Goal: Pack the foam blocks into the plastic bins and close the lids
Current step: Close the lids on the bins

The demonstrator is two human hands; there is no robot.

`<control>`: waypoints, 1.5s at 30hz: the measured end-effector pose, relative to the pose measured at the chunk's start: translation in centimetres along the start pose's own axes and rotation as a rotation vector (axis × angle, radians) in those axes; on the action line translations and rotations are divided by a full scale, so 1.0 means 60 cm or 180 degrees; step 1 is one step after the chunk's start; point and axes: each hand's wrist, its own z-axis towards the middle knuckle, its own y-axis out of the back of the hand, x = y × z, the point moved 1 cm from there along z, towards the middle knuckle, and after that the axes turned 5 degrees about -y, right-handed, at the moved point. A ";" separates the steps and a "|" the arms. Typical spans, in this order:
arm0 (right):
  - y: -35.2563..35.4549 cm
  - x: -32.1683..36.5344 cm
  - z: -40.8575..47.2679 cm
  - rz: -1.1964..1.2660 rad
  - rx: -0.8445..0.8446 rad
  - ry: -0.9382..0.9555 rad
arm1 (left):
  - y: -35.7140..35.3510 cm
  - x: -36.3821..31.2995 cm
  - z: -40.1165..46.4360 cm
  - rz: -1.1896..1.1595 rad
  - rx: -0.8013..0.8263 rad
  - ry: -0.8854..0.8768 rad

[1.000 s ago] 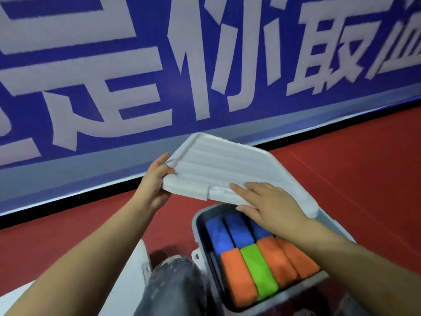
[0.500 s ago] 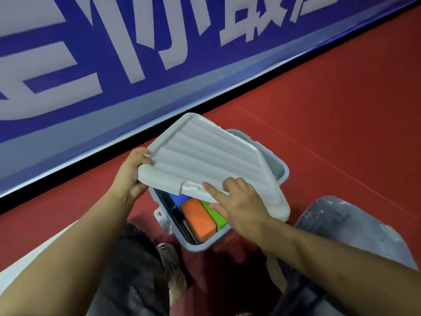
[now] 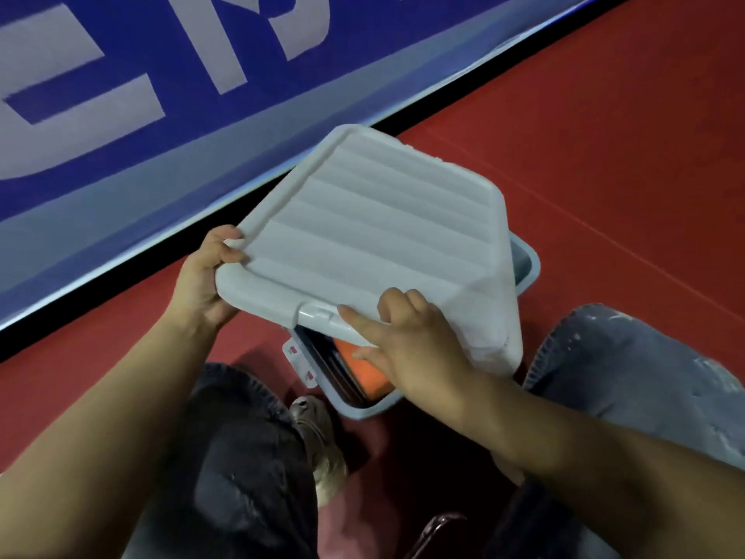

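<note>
Both hands are holding a pale ribbed lid (image 3: 387, 232) tilted over a grey-blue bin (image 3: 528, 268) that is sitting on the red floor (image 3: 604, 155). The left hand (image 3: 201, 280), at 9 o'clock of the lid, is making a closed grip round its corner, thumb on top. The right hand (image 3: 415, 349), at 6 o'clock, is pinching the near edge just beside the latch tab (image 3: 318, 314). An orange foam block (image 3: 367, 373) is showing inside the bin under the lid's raised near edge.

Left grip (image 3: 205, 276), right grip (image 3: 407, 340) clasped.
</note>
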 end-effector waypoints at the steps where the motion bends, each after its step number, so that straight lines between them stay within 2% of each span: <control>1: -0.004 -0.010 0.001 0.0038 0.0055 -0.0072 | -0.004 0.011 0.008 -0.0006 0.0005 0.0070; 9: -0.054 -0.013 -0.012 -0.0251 0.0526 -0.0711 | -0.001 0.091 0.063 -0.0007 -0.0111 0.0542; 12: -0.090 -0.024 -0.011 -0.0315 0.0812 -0.0960 | -0.007 0.137 0.059 0.0277 -0.0259 0.1087; 14: -0.116 -0.034 -0.007 -0.0382 0.0923 -0.1072 | -0.025 0.173 0.038 0.0680 -0.0105 0.1481; 17: -0.148 -0.036 0.000 -0.0514 0.0988 -0.1110 | -0.047 0.218 0.008 0.0652 0.0079 0.1816; 20: -0.175 -0.025 0.002 -0.0456 0.1002 -0.0879 | -0.039 0.231 0.014 0.0655 -0.0291 0.1794; 22: -0.188 -0.019 0.000 -0.0217 0.1016 -0.0655 | -0.016 0.235 0.032 0.0607 -0.0719 0.1743; 25: -0.187 -0.031 -0.006 -0.0151 0.1279 -0.0755 | 0.035 0.238 0.068 0.0616 -0.1340 0.1578; 28: -0.187 -0.081 -0.033 -0.0039 0.2342 -0.1224 | 0.078 0.234 0.095 0.0646 -0.1719 0.1421; 30: -0.186 -0.109 -0.057 0.0047 0.2793 -0.1386 | 0.103 0.234 0.104 0.0772 -0.1875 0.1405; 33: -0.197 -0.122 -0.085 0.0045 0.3106 -0.1311 | 0.143 0.258 0.114 0.1322 -0.1668 0.1538; 35: -0.211 -0.123 -0.092 -0.0127 0.3169 -0.1219 | 0.152 0.278 0.112 0.1681 -0.1355 0.1717; 37: -0.226 -0.120 -0.093 -0.0124 0.3130 -0.1181 | 0.151 0.289 0.105 0.1939 -0.1265 0.1790; 41: -0.250 -0.111 -0.088 0.0143 0.3122 -0.1254 | 0.153 0.302 0.098 0.2196 -0.1264 0.1899; 43: -0.254 -0.109 -0.090 0.0171 0.3197 -0.1247 | 0.152 0.321 0.082 0.2416 -0.1200 0.2089; 45: -0.257 -0.110 -0.092 0.0159 0.3222 -0.1237 | 0.143 0.342 0.054 0.2256 -0.1082 0.2388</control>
